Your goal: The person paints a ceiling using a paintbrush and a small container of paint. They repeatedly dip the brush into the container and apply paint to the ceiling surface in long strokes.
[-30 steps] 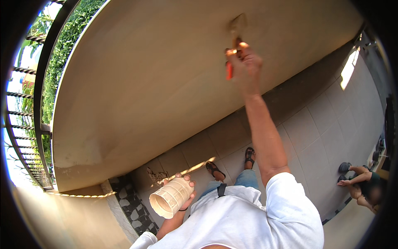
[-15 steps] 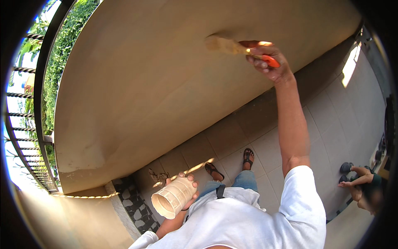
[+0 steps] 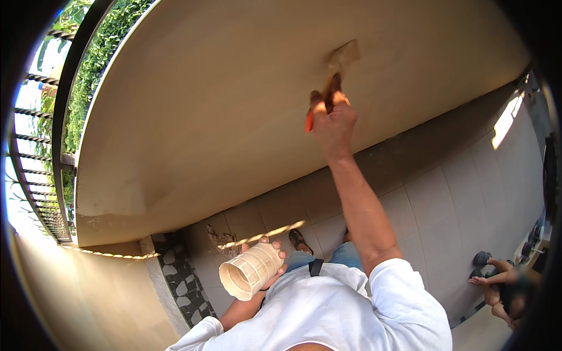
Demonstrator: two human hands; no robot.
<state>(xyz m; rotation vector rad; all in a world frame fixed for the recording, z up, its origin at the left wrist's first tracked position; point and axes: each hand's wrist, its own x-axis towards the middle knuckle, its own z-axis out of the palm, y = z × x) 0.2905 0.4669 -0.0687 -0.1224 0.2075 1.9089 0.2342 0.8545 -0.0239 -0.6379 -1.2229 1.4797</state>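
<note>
Gripping beige cup in left hand, perhaps a scraper in right hand

Over there, a bright patch of sunlight lies on the grey tiled floor. To the left, I see a dark metal railing with twisted bars beside a leafy green hedge.

A plastered wall is blocking any forward path for the right hand, while open air is lying between that hand and the ribbed container; a metal railing is barring the left.
</note>
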